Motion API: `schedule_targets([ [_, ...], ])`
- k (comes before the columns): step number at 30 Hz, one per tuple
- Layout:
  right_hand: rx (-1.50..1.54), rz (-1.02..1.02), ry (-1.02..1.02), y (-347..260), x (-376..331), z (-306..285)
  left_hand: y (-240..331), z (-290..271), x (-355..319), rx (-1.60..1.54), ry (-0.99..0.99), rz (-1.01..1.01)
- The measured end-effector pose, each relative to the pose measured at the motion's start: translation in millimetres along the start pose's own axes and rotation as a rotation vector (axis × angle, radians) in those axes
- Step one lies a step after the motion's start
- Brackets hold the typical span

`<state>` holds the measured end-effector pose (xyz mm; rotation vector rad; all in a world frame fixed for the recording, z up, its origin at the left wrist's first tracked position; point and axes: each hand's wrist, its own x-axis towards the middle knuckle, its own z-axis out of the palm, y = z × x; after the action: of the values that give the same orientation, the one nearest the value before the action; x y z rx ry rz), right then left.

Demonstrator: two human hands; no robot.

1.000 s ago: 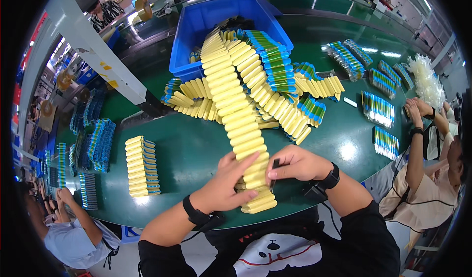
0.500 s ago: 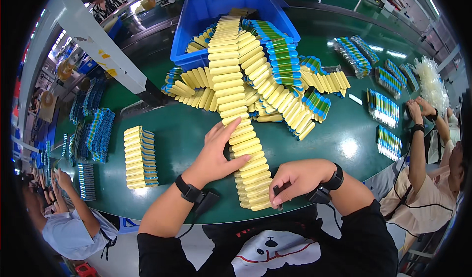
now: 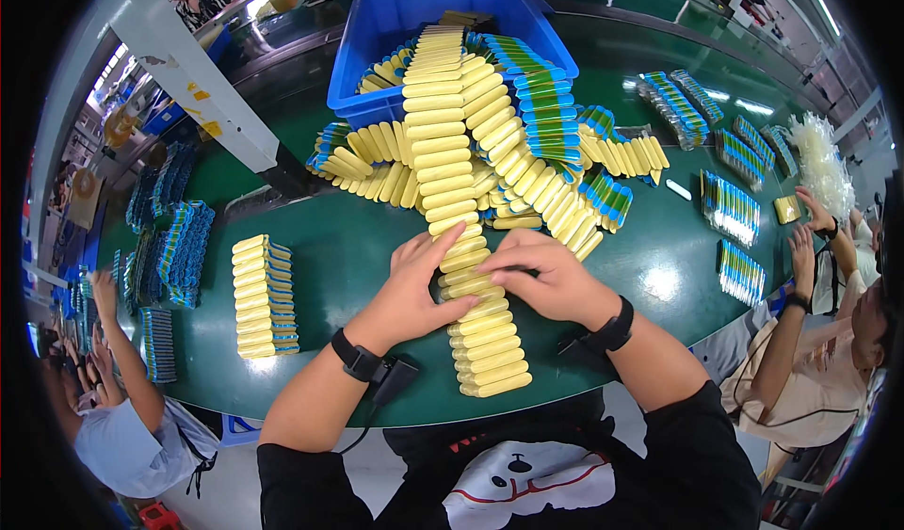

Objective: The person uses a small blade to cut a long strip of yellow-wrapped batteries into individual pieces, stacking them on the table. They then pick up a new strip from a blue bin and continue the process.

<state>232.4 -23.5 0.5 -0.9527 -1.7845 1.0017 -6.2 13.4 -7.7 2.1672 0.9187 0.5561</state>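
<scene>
A long strip of yellow, rounded, stick-shaped packets (image 3: 441, 168) runs from the blue bin toward me, its near end flat on the green table (image 3: 358, 238). Across its left edge lies my left hand (image 3: 411, 281), thumb and forefinger spread apart on the packets. From the right, my right hand (image 3: 541, 276) meets the strip's middle, thumb and forefinger pinched together at a packet. Whatever sits between those fingertips is too small to make out. More joined yellow packets (image 3: 556, 205) with blue-and-green backs lie heaped beyond my hands.
The blue bin (image 3: 363, 114) behind the heap holds more strips. A stack of yellow packets (image 3: 252, 295) stands at left, near a metal post (image 3: 202, 88). Blue-green bundles (image 3: 730, 208) lie at right beside clear plastic bags (image 3: 824, 163). Co-workers sit on both sides.
My right hand has moved up and left from the strip's near end to its middle. My left hand stays on the strip. At right, a co-worker's hands have moved apart, with a yellow piece beside them.
</scene>
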Motion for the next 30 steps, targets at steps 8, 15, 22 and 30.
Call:
schedule_targets([
  [8,-0.211,-0.088,-0.031,8,4,8,0,0,0,-0.007,-0.001,0.010],
  [15,-0.277,-0.034,-0.089,8,3,6,1,1,1,0.002,0.013,0.030],
  [22,-0.181,-0.021,0.044,2,-5,-15,1,-1,-3,-0.100,0.080,-0.028],
  [30,0.266,0.062,-0.163,-7,-14,-14,32,6,-24,0.048,-0.018,0.326],
])
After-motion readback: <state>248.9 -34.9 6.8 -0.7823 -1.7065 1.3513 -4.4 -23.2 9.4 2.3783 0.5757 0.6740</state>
